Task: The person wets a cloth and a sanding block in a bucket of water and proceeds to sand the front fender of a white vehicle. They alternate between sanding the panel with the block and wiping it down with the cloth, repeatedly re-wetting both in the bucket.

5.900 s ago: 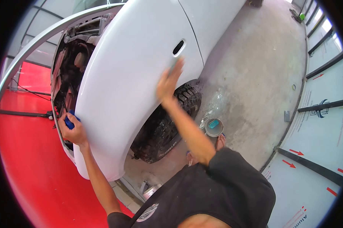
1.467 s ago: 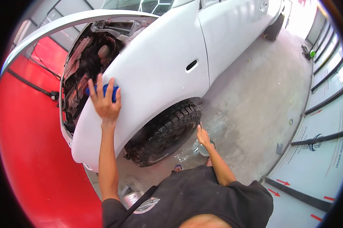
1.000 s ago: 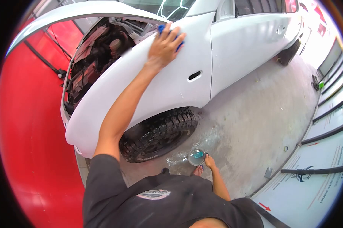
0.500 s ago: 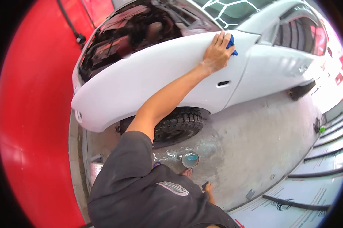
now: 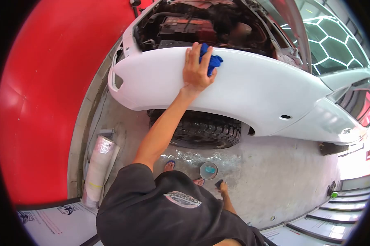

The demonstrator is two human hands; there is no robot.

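Note:
My left hand (image 5: pixel 196 73) presses a crumpled blue cloth (image 5: pixel 212 61) against the upper edge of a white car fender (image 5: pixel 242 82). The cloth bulges out between the thumb and the fingers. Down by my side, my right hand (image 5: pixel 224 187) grips a small dark pad-like block (image 5: pixel 218 183), too small to identify further. Below the fender is a knobbly black tyre (image 5: pixel 209 131). On the floor near my feet stands a round grey bucket (image 5: pixel 203 175) with something light blue inside.
Above the fender lies the exposed engine bay (image 5: pixel 185 30). A red wall (image 5: pixel 41 102) rises at left, with a wrapped roll (image 5: pixel 99 164) on the floor beside it. Panels with dark strips (image 5: pixel 316 229) line the lower right. The concrete floor (image 5: pixel 275 176) runs along the car.
My left hand has moved along the fender with the blue cloth, from near the door towards the front. The view has turned towards the engine bay. My right hand still holds the dark block.

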